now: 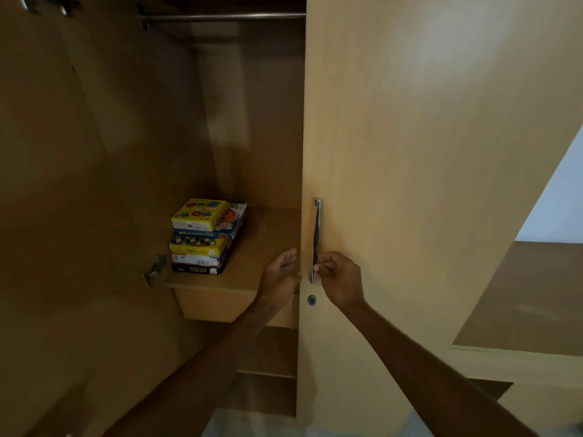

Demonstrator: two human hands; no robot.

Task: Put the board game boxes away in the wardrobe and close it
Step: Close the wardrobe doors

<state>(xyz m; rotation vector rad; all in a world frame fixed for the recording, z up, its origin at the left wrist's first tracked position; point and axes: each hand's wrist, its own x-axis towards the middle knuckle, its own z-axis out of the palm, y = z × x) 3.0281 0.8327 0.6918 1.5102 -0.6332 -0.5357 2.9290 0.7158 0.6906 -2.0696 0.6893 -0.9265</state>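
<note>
A stack of several board game boxes lies on the wooden shelf inside the wardrobe, a yellow tic-tac-toe box on top. The right wardrobe door hangs in front of me with a vertical metal handle. My right hand has its fingers closed on the lower part of that handle. My left hand is at the door's left edge, fingers apart, holding nothing. The left door stands swung open at the left.
A metal hanging rail crosses the top of the wardrobe. A drawer front sits under the shelf, with lower shelves below. A keyhole is under the handle. A wooden surface stands at the right.
</note>
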